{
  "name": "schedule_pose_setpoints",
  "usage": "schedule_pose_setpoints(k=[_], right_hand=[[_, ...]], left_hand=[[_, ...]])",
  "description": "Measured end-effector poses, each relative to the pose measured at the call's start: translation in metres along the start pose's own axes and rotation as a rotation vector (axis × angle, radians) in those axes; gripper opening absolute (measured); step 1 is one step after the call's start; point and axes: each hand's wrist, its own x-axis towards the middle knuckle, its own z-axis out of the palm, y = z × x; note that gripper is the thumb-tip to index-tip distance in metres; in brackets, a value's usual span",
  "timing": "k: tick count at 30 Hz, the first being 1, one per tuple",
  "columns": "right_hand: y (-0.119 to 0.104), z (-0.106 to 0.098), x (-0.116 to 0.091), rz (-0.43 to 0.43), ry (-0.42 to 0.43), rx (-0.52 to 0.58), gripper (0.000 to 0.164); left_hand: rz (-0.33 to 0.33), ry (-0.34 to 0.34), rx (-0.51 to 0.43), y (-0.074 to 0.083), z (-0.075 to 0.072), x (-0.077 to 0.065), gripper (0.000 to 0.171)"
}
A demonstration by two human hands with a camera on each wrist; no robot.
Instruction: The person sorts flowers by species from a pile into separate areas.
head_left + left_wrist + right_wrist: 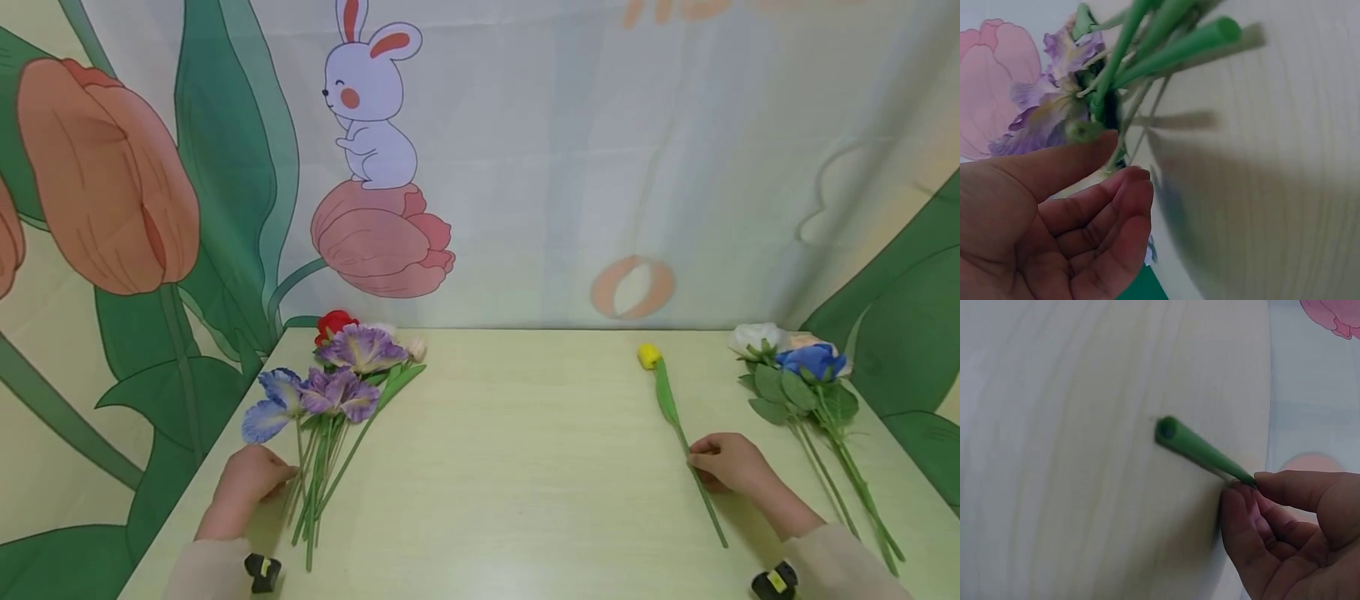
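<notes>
My right hand (731,462) pinches the green stem of a yellow tulip (649,357) between thumb and fingertips. In the right wrist view, the cut end of the stem (1191,447) points out past the fingers. My left hand (251,475) is beside a bundle of flowers at the left, its fingertips right at the outer stems. A gap shows between the thumb (1079,162) and curved fingers in the left wrist view, with thin stems passing close by. Purple irises (341,392), a blue iris (270,406) and a red flower (335,325) lie in that bundle.
At the right lies another bunch, with a blue rose (813,361), a white rose (756,337) and long green stems. All rest on a pale wooden table (517,450). Behind its far edge hangs a printed cloth (525,167) with a rabbit and tulips.
</notes>
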Motion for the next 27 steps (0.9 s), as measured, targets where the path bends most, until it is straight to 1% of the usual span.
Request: schedule_pose_setpoints(k=[5, 8, 12, 15, 20, 22, 27], right_hand=[[0.003, 0.001, 0.003, 0.013, 0.006, 0.003, 0.031], [0.004, 0.001, 0.004, 0.006, 0.014, -0.014, 0.030], [0.002, 0.002, 0.004, -0.001, 0.032, -0.049, 0.029], [-0.001, 0.003, 0.003, -0.001, 0.041, -0.065, 0.028], [-0.005, 0.004, 0.002, 0.000, 0.048, -0.084, 0.025], [-0.006, 0.004, 0.002, -0.008, 0.050, -0.089, 0.024], [-0.006, 0.004, 0.000, -0.015, 0.057, -0.096, 0.021]], left_hand=[[0.014, 0.013, 0.020, 0.000, 0.002, 0.007, 0.044], [0.013, 0.024, 0.037, 0.001, 0.002, 0.011, 0.047], [-0.017, 0.027, 0.034, 0.001, 0.002, 0.014, 0.049], [-0.047, 0.029, 0.015, 0.001, 0.002, 0.015, 0.046], [-0.069, 0.028, -0.005, 0.000, 0.001, 0.016, 0.042], [-0.071, 0.022, -0.005, 0.000, 0.001, 0.018, 0.042], [-0.039, 0.019, 0.021, 0.002, 0.002, 0.023, 0.045]])
